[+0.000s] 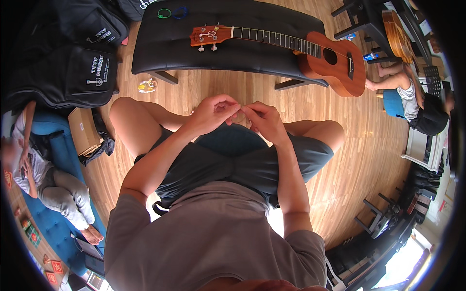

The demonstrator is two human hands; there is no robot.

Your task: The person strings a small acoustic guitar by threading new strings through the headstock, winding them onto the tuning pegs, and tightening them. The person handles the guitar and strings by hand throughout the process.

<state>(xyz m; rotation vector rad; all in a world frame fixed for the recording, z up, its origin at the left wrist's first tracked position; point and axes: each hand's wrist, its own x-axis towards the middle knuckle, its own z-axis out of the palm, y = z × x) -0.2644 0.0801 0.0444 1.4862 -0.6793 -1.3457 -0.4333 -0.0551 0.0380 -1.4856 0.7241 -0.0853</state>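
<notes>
Above my lap, my left hand (214, 114) and my right hand (266, 121) meet with their fingertips pinched close together. Whatever they hold between them is too thin or small to make out. Beyond the hands, a brown wooden ukulele (318, 68) lies face up on a black padded bench (170, 56). Its headstock, with tuning pegs, points left, and its body reaches past the bench's right end. At the bench's far left lie a green coil of string (158, 14) and a blue coil of string (186, 12).
A clear packet (147, 86) lies on the wooden floor (233, 80) by the bench's left leg. Black instrument bags (53, 80) stand at left, near a cardboard box (83, 131). One person sits on a blue sofa (58, 218); another sits at right by a leaning guitar (397, 36).
</notes>
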